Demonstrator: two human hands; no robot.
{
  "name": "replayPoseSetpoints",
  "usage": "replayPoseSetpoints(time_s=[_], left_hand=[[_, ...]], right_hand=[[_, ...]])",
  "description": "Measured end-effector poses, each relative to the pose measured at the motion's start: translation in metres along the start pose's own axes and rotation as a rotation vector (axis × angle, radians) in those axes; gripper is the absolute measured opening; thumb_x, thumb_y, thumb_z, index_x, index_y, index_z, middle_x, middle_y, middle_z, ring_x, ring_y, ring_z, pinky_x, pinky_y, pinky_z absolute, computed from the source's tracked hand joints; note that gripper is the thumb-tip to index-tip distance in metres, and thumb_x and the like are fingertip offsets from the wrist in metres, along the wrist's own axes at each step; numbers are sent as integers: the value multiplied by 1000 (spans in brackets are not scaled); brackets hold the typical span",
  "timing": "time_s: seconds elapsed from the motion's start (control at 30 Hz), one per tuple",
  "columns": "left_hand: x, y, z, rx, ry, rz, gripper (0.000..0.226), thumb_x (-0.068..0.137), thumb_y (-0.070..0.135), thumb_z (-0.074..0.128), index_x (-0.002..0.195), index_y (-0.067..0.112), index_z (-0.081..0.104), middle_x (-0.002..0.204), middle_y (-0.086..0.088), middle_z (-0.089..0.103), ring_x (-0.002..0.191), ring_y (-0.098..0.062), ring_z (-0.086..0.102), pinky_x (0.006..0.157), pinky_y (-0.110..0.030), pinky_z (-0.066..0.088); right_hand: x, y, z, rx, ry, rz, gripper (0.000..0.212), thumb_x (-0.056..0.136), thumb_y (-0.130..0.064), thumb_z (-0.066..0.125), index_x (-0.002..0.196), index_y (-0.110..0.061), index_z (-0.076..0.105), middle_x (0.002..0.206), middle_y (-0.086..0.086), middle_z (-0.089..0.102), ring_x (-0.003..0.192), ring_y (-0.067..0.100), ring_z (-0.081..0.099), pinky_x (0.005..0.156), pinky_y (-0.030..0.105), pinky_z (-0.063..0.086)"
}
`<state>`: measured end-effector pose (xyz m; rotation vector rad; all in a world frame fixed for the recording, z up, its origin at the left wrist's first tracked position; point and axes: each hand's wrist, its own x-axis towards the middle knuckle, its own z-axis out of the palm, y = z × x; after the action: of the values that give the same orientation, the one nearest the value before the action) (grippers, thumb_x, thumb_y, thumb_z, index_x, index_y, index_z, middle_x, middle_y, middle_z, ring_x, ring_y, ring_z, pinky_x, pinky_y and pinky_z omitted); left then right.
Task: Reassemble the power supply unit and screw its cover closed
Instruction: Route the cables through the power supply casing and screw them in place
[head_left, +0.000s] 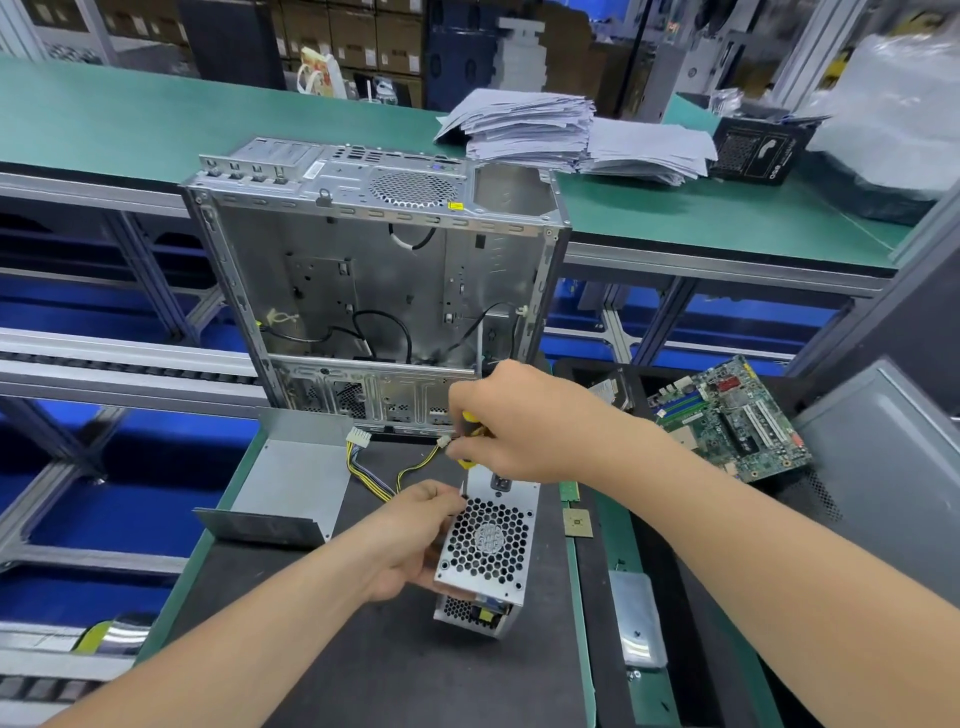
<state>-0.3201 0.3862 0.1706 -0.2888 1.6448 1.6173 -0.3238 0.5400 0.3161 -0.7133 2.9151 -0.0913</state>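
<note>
As left hand (415, 535) grips, power supply (488, 540), fan-side up

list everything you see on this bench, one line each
power supply unit: one, silver, on the black mat, front centre
cover: one, grey, on the mat, left of the unit
wires: one bundle, yellow and black, between unit and cover
screwdriver: one, yellow handle, above the unit
computer case: one, silver, open, behind the mat
motherboard: one, green, right of the mat
paper stacks: two, white, far green bench
left hand: one, holds the unit's left side
right hand: one, grips the screwdriver
</note>
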Motion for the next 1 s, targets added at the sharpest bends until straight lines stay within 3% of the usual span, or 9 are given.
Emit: replayPoseSetpoints(time_s=[0.13, 0.23, 0.33, 0.43, 0.53, 0.67, 0.8, 0.9, 1.0], left_hand=[[1, -1, 0, 1, 3, -2, 13, 106, 23, 55, 113, 13, 57, 91, -12, 74, 76, -28, 74, 70, -62, 62], [1, 0, 0, 3, -5, -2, 13, 105, 23, 55, 113, 13, 57, 91, -12, 75, 75, -27, 75, 70, -61, 62], [2, -1, 0, 16, 6, -4, 13, 105, 23, 56, 113, 13, 57, 93, -12, 73, 75, -28, 75, 72, -64, 61], [2, -1, 0, 15, 18, -11, 13, 105, 24, 56, 112, 14, 57, 93, -13, 73, 77, -30, 75, 73, -65, 61], [1, -1, 0, 3, 13, -18, 14, 105, 24, 56, 114, 13, 56, 102, -17, 75, 83, -32, 76, 70, -63, 61], [-1, 1, 1, 11, 12, -16, 16, 105, 25, 56, 115, 12, 55, 114, -21, 74, 93, -39, 77, 70, -65, 61], [-3, 1, 0, -1, -8, -10, 15, 105, 24, 56, 113, 12, 56, 112, -22, 75, 85, -34, 76, 69, -62, 62], [-3, 1, 0, 11, -16, -9, 16, 104, 25, 57, 114, 12, 56, 115, -23, 74, 85, -34, 77, 69, -60, 62], [-2, 1, -1, 9, -16, -14, 15, 104, 25, 56, 113, 13, 55, 110, -22, 75, 85, -34, 77, 71, -63, 61]], right_hand=[[3, -3, 11, -36, 79, 179, 50, 102, -54, 54, 71, -15, 45, 67, 2, 44, 61, 24, 50, 47, 30, 25], [0, 0, 3, -57, 50, 58, 40, 100, -56, 56, 86, -18, 59, 83, -1, 54, 77, 25, 59, 55, 33, 39], [-5, 3, -9, -54, -60, -215, 9, 99, -27, 63, 107, -24, 64, 108, -8, 54, 95, 17, 57, 73, 41, 51], [-3, 4, -8, -55, -96, -166, 12, 97, -14, 61, 105, -23, 64, 106, -7, 57, 100, 17, 56, 79, 44, 54], [-1, 3, -5, -51, -54, -62, 7, 101, -27, 61, 105, -22, 63, 98, -2, 61, 98, 25, 61, 76, 45, 55], [0, -4, 4, -166, 68, 21, 28, 107, -38, 45, 106, -16, 62, 78, 3, 56, 82, 35, 64, 61, 36, 43], [-4, -3, 0, -166, 71, -5, 35, 106, -52, 44, 102, -20, 59, 84, -1, 57, 83, 28, 62, 64, 35, 41], [-8, 2, -12, -104, -44, -189, 6, 102, -31, 58, 107, -28, 60, 107, -10, 54, 92, 17, 58, 69, 39, 50], [-7, 4, -13, -53, -138, -187, 22, 98, -9, 59, 108, -28, 61, 110, -10, 53, 99, 14, 54, 75, 44, 55]])
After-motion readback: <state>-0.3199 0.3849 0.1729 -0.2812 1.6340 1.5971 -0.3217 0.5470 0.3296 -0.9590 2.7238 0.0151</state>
